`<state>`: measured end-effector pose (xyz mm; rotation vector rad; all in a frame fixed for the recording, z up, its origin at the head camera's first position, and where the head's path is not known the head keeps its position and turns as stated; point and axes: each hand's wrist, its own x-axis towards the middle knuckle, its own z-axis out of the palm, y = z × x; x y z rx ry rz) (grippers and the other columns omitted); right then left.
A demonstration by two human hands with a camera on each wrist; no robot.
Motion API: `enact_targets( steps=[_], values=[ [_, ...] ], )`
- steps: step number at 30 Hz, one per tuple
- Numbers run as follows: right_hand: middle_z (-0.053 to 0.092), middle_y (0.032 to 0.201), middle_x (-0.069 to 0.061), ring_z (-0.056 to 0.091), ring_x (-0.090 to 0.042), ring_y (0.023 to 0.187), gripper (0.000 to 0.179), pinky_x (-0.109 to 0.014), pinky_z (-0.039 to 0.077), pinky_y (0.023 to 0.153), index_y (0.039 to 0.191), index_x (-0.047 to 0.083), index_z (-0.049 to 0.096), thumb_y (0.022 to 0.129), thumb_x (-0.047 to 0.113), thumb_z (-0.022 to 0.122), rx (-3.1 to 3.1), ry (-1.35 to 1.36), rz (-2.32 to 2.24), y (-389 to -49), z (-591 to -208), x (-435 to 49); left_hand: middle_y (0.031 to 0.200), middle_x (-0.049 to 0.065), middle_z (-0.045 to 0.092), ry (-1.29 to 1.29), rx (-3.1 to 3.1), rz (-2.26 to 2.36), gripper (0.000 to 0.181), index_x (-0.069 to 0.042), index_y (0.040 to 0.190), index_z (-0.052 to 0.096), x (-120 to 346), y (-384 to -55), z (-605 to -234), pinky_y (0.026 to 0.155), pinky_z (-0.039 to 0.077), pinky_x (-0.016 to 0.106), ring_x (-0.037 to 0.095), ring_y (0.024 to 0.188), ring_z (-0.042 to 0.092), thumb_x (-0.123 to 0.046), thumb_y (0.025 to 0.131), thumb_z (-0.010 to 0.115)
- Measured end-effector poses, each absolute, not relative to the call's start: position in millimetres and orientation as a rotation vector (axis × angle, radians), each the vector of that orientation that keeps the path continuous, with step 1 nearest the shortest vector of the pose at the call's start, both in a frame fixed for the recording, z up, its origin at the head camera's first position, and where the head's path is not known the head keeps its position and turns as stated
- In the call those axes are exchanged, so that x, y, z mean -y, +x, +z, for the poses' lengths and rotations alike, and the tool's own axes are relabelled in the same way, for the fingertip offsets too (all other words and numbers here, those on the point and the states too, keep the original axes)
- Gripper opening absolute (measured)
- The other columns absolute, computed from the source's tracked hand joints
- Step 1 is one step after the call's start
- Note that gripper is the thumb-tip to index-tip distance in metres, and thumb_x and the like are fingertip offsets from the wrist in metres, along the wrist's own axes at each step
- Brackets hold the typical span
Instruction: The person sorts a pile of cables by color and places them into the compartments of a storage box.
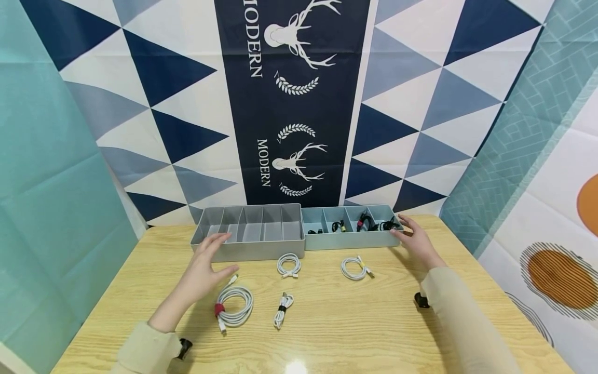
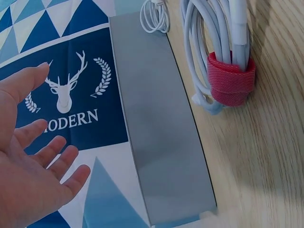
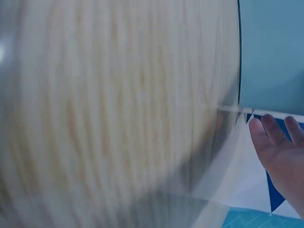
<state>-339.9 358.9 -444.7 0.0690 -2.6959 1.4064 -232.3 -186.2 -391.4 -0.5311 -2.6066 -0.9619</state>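
My left hand, fingers spread and holding nothing, hovers before the left part of a grey compartment box. Just right of that hand lies a large coiled white cable with a red strap, also large in the left wrist view. At the right end of a light-blue compartment box, my right hand has its fingers at the corner; whether they touch it I cannot tell. Black cables lie in the blue box's compartments. The right wrist view is blurred, with the fingers slightly bent beside that box.
On the wooden table lie a small white cable coil, a white cable bundle with a black tie and a white coil with a yellow tie. A patterned cloth wall rises behind the boxes.
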Motion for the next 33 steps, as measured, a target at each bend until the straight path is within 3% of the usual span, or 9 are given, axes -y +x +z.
enact_targets(
  steps=[5,23,33],
  values=[
    [0.017,0.144,-0.026,0.028,-0.046,0.124,0.077,-0.051,0.039,0.091,0.144,0.014,0.008,0.087,0.041,0.052,2.685,0.084,1.574,-340.4,-450.2,-365.4,0.137,0.011,0.034,-0.544,2.613,-0.961,0.075,-0.018,0.136,0.037,184.2,-233.8,-395.8,0.092,0.030,0.060,0.035,0.123,0.031,-0.034,0.072,0.073],
    [0.024,0.139,-0.029,0.041,-0.039,0.116,0.071,-0.047,0.040,0.090,0.144,0.017,0.015,0.087,0.045,0.048,2.707,0.049,1.584,-341.5,-452.8,-367.1,0.136,0.002,0.036,-0.738,2.635,-1.013,0.075,-0.022,0.136,0.037,148.3,-228.6,-416.6,0.094,0.034,0.052,0.025,0.123,0.035,-0.028,0.071,0.074],
    [0.023,0.138,-0.030,0.038,-0.040,0.118,0.075,-0.049,0.036,0.094,0.144,0.015,0.010,0.087,0.043,0.050,2.698,0.021,1.693,-341.7,-446.6,-362.5,0.137,0.006,0.036,-0.807,2.707,-0.875,0.084,-0.030,0.139,0.029,133.0,-228.3,-428.2,0.098,0.025,0.053,0.023,0.124,0.034,-0.030,0.069,0.076]
  ],
)
